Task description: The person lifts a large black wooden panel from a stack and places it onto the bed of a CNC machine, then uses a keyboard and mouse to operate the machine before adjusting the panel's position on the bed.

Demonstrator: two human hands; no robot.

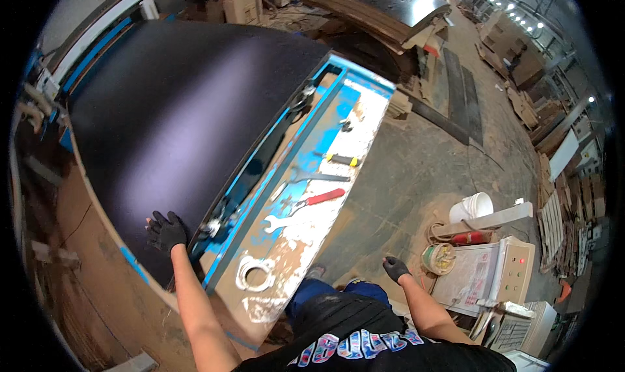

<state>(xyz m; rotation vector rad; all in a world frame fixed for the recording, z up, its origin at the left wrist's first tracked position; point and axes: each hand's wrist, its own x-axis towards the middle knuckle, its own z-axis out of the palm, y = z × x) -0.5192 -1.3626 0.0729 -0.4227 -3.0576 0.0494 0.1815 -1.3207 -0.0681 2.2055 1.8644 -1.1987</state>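
My left hand (167,231), in a black fingertip-exposing glove, lies with spread fingers on the near end of a large dark, glossy panel (176,111). Away from the bench, my right hand (394,268), gloved the same way, hangs at my right side with its fingers curled and nothing visible in it. Along the panel's right edge runs a blue metal frame (335,79) with a paint-worn ledge. On that ledge lie an open-ended wrench (278,223), a red-handled tool (324,197), a grey wrench (322,177), a yellow-and-black-handled tool (343,160) and a white ring-shaped plate (255,274).
At right stand a control box (517,271) with buttons, a white bucket (471,207), a round tub (439,259) and a red cylinder (471,238). Stacked dark panels (390,11) occupy the far side. Flat boards (456,98) lie on the floor.
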